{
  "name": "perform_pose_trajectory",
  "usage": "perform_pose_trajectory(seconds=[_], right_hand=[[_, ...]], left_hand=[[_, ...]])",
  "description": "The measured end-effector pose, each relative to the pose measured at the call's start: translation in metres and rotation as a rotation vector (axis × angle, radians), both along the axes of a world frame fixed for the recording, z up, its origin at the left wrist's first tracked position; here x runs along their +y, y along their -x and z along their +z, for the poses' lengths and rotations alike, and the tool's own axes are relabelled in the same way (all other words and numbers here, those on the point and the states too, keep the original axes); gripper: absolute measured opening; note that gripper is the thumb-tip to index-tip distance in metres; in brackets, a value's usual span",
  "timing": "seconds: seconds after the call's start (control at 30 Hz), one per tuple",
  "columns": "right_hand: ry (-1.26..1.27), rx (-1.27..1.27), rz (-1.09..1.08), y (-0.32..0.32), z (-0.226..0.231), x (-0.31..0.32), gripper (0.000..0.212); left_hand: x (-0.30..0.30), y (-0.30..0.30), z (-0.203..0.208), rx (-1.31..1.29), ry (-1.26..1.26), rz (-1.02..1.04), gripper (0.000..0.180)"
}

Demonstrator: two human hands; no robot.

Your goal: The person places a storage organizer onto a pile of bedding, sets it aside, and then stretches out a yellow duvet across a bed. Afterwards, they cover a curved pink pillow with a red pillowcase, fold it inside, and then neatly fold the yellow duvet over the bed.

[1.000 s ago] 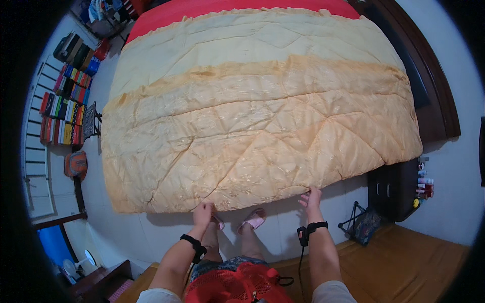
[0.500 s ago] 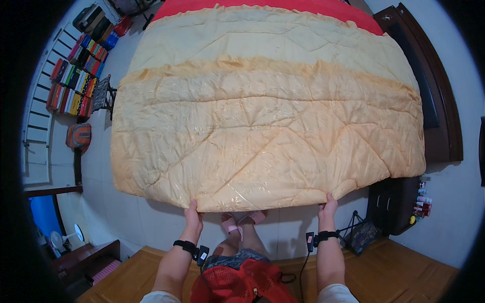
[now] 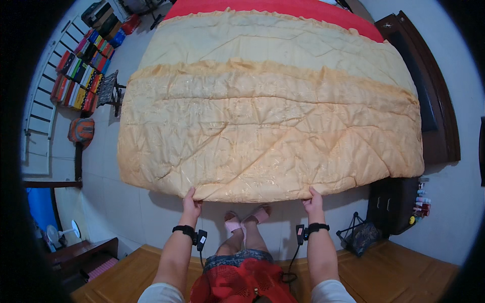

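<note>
A pale yellow quilt (image 3: 273,131) with stitched lines lies over the bed, folded back on itself so a ruffled edge runs across its middle. My left hand (image 3: 191,206) grips the near edge of the quilt, thumb on top and fingers underneath. Farther right along that same edge, my right hand (image 3: 313,204) pinches it the same way. Between the two hands the edge hangs nearly straight, above my feet. The fingers under the cloth are mostly hidden.
A red bed sheet (image 3: 283,11) shows at the far end. Dark wooden headboard (image 3: 434,96) and nightstand (image 3: 386,204) stand right; a folding stool (image 3: 359,235) is near right. Stacked books (image 3: 81,76), another stool (image 3: 109,91) and an orange-grey bag (image 3: 81,131) are left. Behind my feet is a wooden surface (image 3: 389,275).
Both hands, still holding the quilt, have moved slightly away from me. My right hand has shifted left, closer to my left hand. The view has turned a little.
</note>
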State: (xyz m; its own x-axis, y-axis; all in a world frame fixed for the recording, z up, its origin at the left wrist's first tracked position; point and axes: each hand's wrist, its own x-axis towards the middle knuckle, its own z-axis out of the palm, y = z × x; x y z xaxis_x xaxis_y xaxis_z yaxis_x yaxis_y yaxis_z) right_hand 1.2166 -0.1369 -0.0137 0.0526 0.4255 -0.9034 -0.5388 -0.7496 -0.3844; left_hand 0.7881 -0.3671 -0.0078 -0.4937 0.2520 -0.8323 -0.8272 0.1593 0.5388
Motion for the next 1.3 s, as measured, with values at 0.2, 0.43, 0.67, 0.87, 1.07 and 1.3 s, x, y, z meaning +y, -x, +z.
perform_pose_trajectory(seconds=[0.2, 0.43, 0.67, 0.87, 1.07, 1.3], right_hand=[[0.134, -0.135, 0.334, -0.054, -0.002, -0.016, 0.035], [0.053, -0.200, 0.101, -0.121, 0.024, 0.071, 0.087], [0.067, -0.270, -0.045, -0.253, 0.024, 0.184, 0.087], [0.112, -0.262, -0.099, -0.360, 0.033, 0.277, 0.075], [-0.137, -0.359, -0.078, -0.425, 0.028, 0.297, 0.042], [0.013, -0.103, 0.109, -0.473, 0.008, 0.216, 0.040]], left_hand=[[0.005, -0.015, -0.003, -0.093, 0.040, -0.012, 0.038], [0.070, -0.094, -0.023, -0.244, 0.071, -0.184, 0.062], [0.159, -0.287, -0.023, -0.390, -0.034, -0.268, 0.068], [0.272, -0.462, 0.000, -0.410, -0.134, -0.227, 0.063], [0.312, -0.501, 0.007, -0.226, -0.138, 0.050, 0.036], [0.259, -0.507, 0.016, -0.159, -0.103, -0.131, 0.037]])
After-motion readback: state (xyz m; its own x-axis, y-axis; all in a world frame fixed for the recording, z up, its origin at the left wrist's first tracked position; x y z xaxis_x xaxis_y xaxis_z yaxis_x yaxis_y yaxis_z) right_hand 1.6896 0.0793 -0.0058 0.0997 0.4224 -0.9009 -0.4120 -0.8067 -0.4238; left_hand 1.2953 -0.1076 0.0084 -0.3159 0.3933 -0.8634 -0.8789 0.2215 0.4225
